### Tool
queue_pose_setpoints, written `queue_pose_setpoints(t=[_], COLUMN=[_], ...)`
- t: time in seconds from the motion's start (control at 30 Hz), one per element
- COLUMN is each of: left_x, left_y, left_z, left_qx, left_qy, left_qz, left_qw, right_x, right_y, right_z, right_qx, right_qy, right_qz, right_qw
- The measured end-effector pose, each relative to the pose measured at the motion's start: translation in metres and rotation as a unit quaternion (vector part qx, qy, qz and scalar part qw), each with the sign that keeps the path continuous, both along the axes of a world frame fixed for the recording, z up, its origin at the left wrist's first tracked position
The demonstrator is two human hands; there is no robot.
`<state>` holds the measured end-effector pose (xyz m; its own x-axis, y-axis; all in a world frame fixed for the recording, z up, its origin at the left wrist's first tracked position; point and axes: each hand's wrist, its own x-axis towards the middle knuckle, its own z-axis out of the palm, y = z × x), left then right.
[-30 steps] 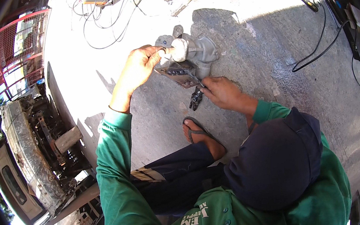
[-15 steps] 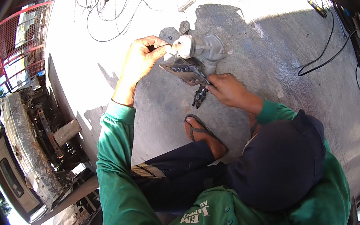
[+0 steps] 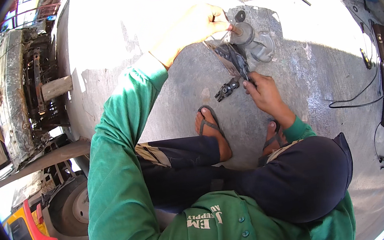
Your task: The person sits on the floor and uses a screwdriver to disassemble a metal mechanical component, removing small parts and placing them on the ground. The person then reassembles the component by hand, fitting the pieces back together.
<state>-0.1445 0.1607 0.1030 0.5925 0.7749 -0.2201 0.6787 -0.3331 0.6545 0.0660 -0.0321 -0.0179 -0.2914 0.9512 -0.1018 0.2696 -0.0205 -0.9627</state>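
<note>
- Hands work over a grey metal part lying on the concrete floor.
- Left hand: fingers pinched shut on the top of the part's round knob.
- Right hand: fingers closed on a dark tool that leans against the part.
- Small black clip lies on the floor just beside the right hand, near a sandalled foot.
</note>
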Motion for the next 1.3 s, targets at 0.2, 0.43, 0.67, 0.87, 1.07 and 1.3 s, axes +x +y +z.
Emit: queue_pose_setpoints(t=[0.2,0.43,0.67,0.87,1.07,1.3], left_x=[0.016,-0.003,0.032,0.008,0.01,0.01], left_y=[-0.012,0.003,-0.008,-0.001,0.002,0.007], left_z=[0.031,-0.005,0.033,0.013,0.016,0.015], left_qx=[0.053,-0.051,-0.038,-0.039,-0.142,-0.163], left_qy=[0.147,-0.033,0.104,0.023,0.001,0.004], left_qz=[0.016,0.024,0.027,0.034,0.054,0.045], left_qw=[0.988,0.998,0.993,0.998,0.988,0.986], right_x=[-0.004,-0.002,0.007,0.001,0.002,0.003], right_y=[-0.003,-0.002,0.001,-0.002,-0.001,-0.001], right_z=[0.003,0.003,0.0,0.0,0.003,0.005], right_qx=[-0.027,0.01,0.024,0.031,0.013,0.001], right_qy=[-0.019,-0.051,-0.081,-0.078,-0.087,-0.088], right_qz=[0.005,0.024,0.038,0.051,0.066,0.066], right_qw=[0.999,0.998,0.996,0.995,0.994,0.994])
